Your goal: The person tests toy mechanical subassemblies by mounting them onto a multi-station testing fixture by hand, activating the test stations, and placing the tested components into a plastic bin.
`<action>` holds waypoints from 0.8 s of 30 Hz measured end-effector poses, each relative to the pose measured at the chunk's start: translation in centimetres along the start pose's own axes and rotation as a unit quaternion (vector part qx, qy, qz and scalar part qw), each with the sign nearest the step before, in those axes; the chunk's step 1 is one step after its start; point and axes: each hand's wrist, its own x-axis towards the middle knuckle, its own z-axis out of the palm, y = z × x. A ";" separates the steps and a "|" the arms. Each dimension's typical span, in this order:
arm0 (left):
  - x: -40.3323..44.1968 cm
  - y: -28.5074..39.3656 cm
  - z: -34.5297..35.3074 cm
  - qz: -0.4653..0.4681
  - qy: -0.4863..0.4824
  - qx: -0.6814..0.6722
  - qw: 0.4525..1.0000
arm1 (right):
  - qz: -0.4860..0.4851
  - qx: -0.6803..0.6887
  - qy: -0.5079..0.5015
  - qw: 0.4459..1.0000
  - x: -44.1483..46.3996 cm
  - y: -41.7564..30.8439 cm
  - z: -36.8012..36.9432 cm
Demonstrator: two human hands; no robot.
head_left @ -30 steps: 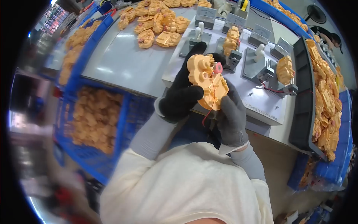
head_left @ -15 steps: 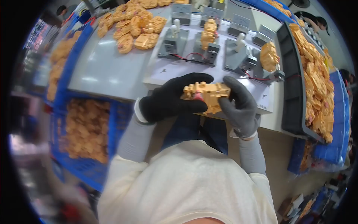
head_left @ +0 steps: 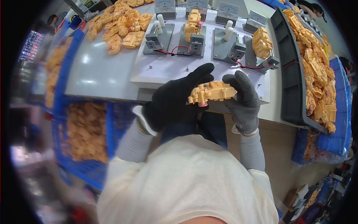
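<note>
My left hand [head_left: 177, 98], in a black glove, and my right hand [head_left: 244, 102], in a grey glove, hold an orange plastic housing [head_left: 212, 92] between them, edge-on, with a bit of pink at its lower left. They are in front of a white board [head_left: 209, 71] carrying metal fixtures. One orange housing [head_left: 192, 26] sits on the second fixture from the left, another [head_left: 262, 43] on the rightmost. White pegs stand on the first fixture [head_left: 159, 35] and the third fixture [head_left: 228, 41]. Red and black wires run along the fixtures.
Orange parts lie in a pile [head_left: 123, 24] at the back left. A dark grey tray [head_left: 291, 74] of parts stands at the right, a blue crate [head_left: 108, 130] of parts at lower left. Meters [head_left: 227, 13] line the board's back. A person [head_left: 315, 10] is at the far right.
The housing has turned from its broad face to edge-on and is lower, between both hands. The view has shifted, so the table and fixtures appear further left and higher.
</note>
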 end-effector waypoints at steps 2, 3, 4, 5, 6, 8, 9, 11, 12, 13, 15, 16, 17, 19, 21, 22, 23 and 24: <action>0.0 0.1 0.4 0.009 0.004 0.020 1.000 | -0.007 -0.006 -0.001 1.000 -0.2 0.1 -0.3; 0.0 -0.1 0.7 0.026 0.020 0.014 0.999 | -0.015 -0.014 -0.003 1.000 -0.2 0.2 -0.5; 0.0 -0.2 1.0 0.043 0.036 0.008 0.998 | -0.015 -0.014 -0.002 1.000 -0.3 0.3 -0.7; 0.0 -0.3 1.1 0.044 0.034 0.008 0.998 | -0.004 0.001 -0.008 1.000 -0.5 0.4 -0.9; -0.1 -0.4 1.0 0.055 0.035 0.046 0.997 | 0.007 0.014 -0.012 1.000 -0.6 0.5 -1.1; -0.1 -0.4 0.9 0.079 0.025 0.080 0.993 | 0.030 -0.049 -0.037 0.998 -0.7 -0.4 -1.5; -0.4 -0.3 0.8 0.051 0.014 0.062 0.997 | 0.059 -0.108 -0.064 0.990 -0.7 -1.0 -1.8; -0.9 -0.8 0.3 0.002 -0.007 0.003 1.000 | 0.029 -0.182 -0.103 0.977 -0.5 -2.2 -2.5; -1.1 -0.5 0.0 -0.006 0.011 -0.009 1.000 | 0.041 -0.183 -0.122 0.975 -0.8 -2.7 -2.9; -1.4 -0.2 -0.1 -0.010 0.037 -0.039 0.999 | 0.045 -0.191 -0.111 0.974 -1.3 -2.9 -3.5; -1.9 -0.4 -0.9 0.001 0.083 -0.055 0.995 | 0.085 -0.183 -0.140 0.969 -2.2 -3.2 -4.9; -2.2 -0.8 -1.5 0.017 0.105 -0.043 0.993 | 0.086 -0.184 -0.136 0.970 -2.6 -3.3 -5.8; -2.7 -1.5 -1.8 0.048 0.112 -0.087 0.989 | 0.086 -0.218 -0.096 0.967 -2.9 -3.2 -7.0; -3.9 -4.1 -1.3 0.108 0.201 -0.140 0.963 | 0.071 -0.262 0.016 0.962 -3.2 -2.6 -8.6; -6.5 -10.0 -1.9 0.048 0.224 -0.174 0.958 | 0.042 -0.269 0.131 0.953 -2.9 -1.7 -9.9; -7.7 -12.9 -2.3 0.019 0.236 -0.192 0.952 | 0.039 -0.266 0.130 0.954 -2.2 -1.4 -10.3; -6.8 -10.1 -3.0 -0.002 0.128 -0.224 0.966 | 0.024 -0.324 0.123 0.938 -1.5 -1.2 -10.6; -5.7 -8.5 -2.2 0.035 0.118 -0.212 0.969 | 0.008 -0.381 0.115 0.917 -0.8 -1.1 -10.9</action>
